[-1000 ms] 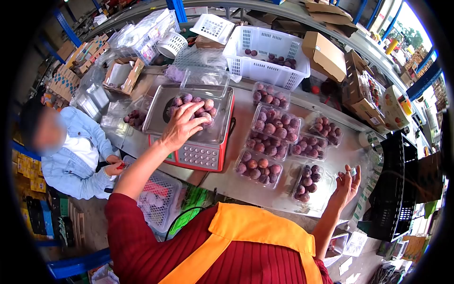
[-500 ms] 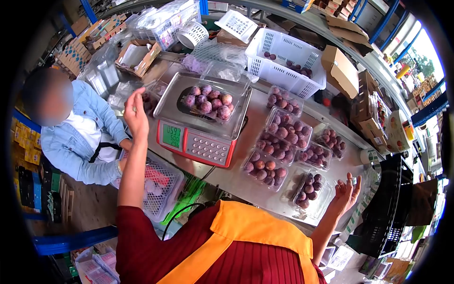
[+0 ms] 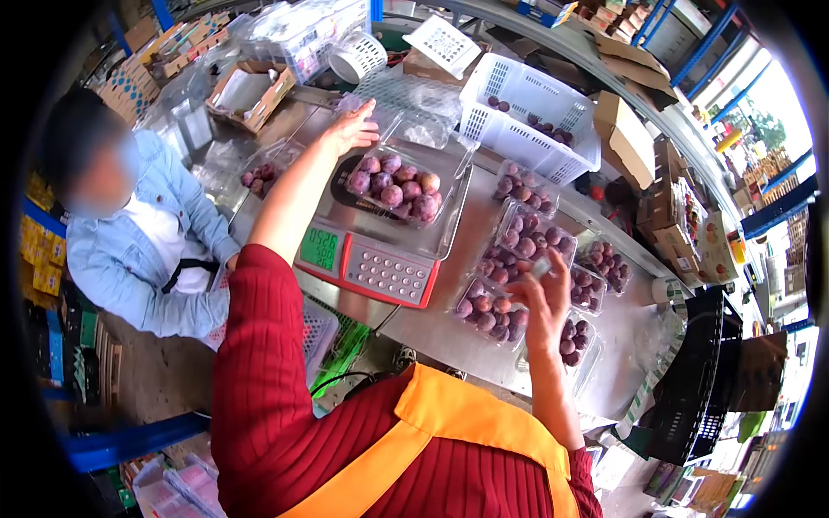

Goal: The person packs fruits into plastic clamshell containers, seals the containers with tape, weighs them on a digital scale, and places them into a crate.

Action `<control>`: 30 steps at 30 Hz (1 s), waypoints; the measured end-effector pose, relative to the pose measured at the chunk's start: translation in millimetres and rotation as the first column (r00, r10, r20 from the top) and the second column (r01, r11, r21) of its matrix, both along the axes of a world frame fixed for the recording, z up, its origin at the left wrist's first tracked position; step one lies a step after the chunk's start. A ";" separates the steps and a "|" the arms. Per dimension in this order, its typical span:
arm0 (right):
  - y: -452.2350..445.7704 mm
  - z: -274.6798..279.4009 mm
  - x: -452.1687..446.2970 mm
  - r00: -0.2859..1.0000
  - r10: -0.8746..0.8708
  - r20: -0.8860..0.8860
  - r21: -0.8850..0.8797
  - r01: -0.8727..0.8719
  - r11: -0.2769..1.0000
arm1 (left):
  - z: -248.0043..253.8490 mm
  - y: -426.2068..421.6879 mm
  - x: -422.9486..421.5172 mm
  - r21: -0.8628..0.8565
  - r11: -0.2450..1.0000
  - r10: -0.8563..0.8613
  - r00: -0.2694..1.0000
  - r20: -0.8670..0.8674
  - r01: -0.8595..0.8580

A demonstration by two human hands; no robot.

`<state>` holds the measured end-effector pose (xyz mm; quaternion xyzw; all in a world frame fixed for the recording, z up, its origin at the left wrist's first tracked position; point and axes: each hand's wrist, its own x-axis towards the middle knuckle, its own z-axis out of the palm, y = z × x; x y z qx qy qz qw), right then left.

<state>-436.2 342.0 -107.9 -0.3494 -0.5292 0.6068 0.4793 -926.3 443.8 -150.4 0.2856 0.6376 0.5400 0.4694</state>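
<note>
Your orange apron (image 3: 471,414) and ribbed burgundy sweater (image 3: 268,345) fill the foreground, both arms out over a steel counter (image 3: 423,332). Your right hand (image 3: 546,304) is raised before the clear packs of plums (image 3: 494,312), fingers bent and apart; a small pale item (image 3: 541,266) shows at them (too small to tell whether you grip it or wear it). Whether that hand touches any fruit cannot be told. Just beside your right wrist lies another pack of plums (image 3: 573,339).

At your left, a person in a pale denim jacket (image 3: 160,289) is close to the counter. In front of you is the red scale (image 3: 389,274), its green display (image 3: 319,248) lit. An open clear tray of plums (image 3: 395,188) rests on the metal pan (image 3: 451,226), apart from both hands. Past it, your left hand (image 3: 350,134) is extended at the pan's far left corner, fingers stretched out and loose, near the clear plastic lids (image 3: 421,131); contact with them cannot be made out.

Farther back, a white plastic basket (image 3: 511,143) holds loose plums, next to an upright cardboard box (image 3: 623,138).
</note>
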 end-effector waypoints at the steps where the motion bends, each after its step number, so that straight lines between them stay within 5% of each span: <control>1: 4.2 -6.0 -9.0 0.997 0.065 0.034 -0.003 -0.065 0.998 | 4.1 5.9 4.9 0.001 0.999 -0.032 0.994 0.106 0.032; 2: 8.2 -12.8 -18.4 0.995 0.081 0.053 0.015 -0.082 0.997 | 6.2 9.6 11.3 0.126 0.992 0.011 0.986 0.165 -0.032; 5: 19.9 -22.9 -40.3 0.987 0.099 0.123 -0.011 -0.098 0.995 | 31.4 -19.5 -4.0 0.353 0.905 -0.261 0.965 0.015 0.239; 6: 22.5 -24.3 -49.0 0.986 0.096 0.136 -0.046 -0.091 0.995 | 58.3 -41.2 28.8 0.217 0.953 -0.178 0.970 -0.167 0.213; 7: 26.7 -29.7 -59.1 0.989 0.093 0.112 -0.075 -0.085 0.994 | 57.9 -45.3 27.0 0.080 0.921 -0.334 0.877 -0.346 0.382; 9: 36.8 -43.9 -77.9 0.980 0.062 0.188 -0.056 -0.053 0.997 | 51.9 -52.5 47.5 -0.146 0.875 -0.428 0.597 -0.678 0.461; 11: 42.1 -41.4 -98.9 0.984 0.055 0.170 -0.082 -0.042 0.996 | 62.2 -73.7 82.1 -0.136 0.904 -0.221 0.172 -0.960 0.405; 12: 43.4 -42.2 -108.7 0.986 0.050 0.162 -0.074 -0.038 0.997 | 60.8 -80.9 91.3 -0.088 0.917 -0.185 0.218 -0.958 0.390; 19: 44.2 -65.8 -151.3 0.950 0.010 0.312 0.046 -0.026 0.999 | 23.4 -105.5 108.9 -0.155 0.923 -0.138 -0.073 -0.988 0.354; 25: 43.0 -65.1 -157.2 0.959 -0.013 0.284 0.030 0.004 1.000 | 17.8 -110.0 115.9 -0.043 0.925 -0.068 0.053 -0.996 0.378; 26: 43.7 -63.6 -156.8 0.961 -0.001 0.276 0.006 0.000 1.000 | 20.3 -111.0 117.8 -0.090 0.936 -0.083 -0.037 -0.996 0.341; 27: 44.6 -63.1 -156.5 0.962 0.007 0.273 -0.004 -0.006 1.000 | 16.7 -109.5 116.5 0.142 0.932 0.049 0.271 -0.961 0.334; 29: 51.4 -59.1 -157.0 0.966 0.014 0.257 -0.010 -0.011 1.000 | -1.8 -94.8 103.6 0.540 0.832 0.263 0.768 -0.584 0.126; 30: 51.1 -55.0 -157.0 0.966 -0.003 0.257 -0.001 0.004 1.000 | -34.2 -88.0 69.0 0.374 0.927 0.246 0.784 -0.570 -0.020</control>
